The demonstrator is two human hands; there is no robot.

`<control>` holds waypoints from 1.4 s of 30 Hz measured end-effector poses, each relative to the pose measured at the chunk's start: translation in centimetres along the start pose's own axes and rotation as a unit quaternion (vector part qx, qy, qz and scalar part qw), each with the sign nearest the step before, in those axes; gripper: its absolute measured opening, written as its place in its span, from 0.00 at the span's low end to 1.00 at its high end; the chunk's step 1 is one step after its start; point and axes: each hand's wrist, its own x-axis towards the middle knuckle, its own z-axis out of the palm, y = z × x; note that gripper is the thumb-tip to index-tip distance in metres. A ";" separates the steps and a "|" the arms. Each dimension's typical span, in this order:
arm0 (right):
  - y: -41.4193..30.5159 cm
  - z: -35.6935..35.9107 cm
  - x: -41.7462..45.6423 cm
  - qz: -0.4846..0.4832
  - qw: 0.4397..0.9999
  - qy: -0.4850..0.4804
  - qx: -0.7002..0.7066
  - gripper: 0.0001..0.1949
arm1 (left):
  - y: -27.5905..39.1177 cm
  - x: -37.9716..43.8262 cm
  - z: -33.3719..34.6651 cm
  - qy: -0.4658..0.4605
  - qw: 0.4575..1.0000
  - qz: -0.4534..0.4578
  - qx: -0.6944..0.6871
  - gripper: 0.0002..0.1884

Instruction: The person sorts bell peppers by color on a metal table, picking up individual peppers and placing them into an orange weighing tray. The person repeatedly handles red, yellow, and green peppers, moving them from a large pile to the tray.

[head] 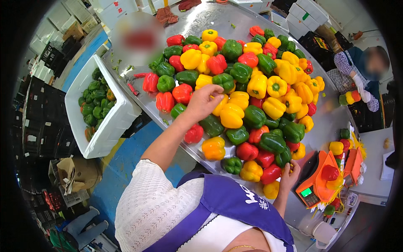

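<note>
A large heap of red, yellow and green bell peppers (240,100) lies on a stainless-steel table (201,23) in front of me. My left hand (205,101) reaches over the near left part of the heap, its thumb and curled fingers apart. Its fingertips are at the lower edge of a green bell pepper (223,82), with a yellow bell pepper (232,115) just below. At the heap's near right edge is my right hand (289,176), beside a red bell pepper (271,174) and a dark green one (283,157). Something yellowish shows between its fingers; whether it is gripped is unclear.
A white foam box (124,105) of green peppers stands at the left. Red-handled clippers (133,89) lie by the table's left edge. Orange scales (318,179) carrying peppers stand at the right. Beyond, a gloved person (359,83) holds a row of three peppers (349,97).
</note>
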 end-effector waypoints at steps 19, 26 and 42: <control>-0.5 3.1 -0.7 -0.058 0.984 0.107 -0.134 0.12 | -12.1 20.4 -11.8 0.127 0.988 0.062 0.064 0.13; -0.6 2.9 -0.6 -0.020 0.988 0.106 -0.114 0.12 | -8.2 26.0 0.4 -0.095 0.940 0.133 0.298 0.42; -3.6 -0.2 0.9 0.059 0.994 0.092 0.006 0.14 | 2.3 18.9 1.0 -0.287 0.733 -0.160 -0.595 0.36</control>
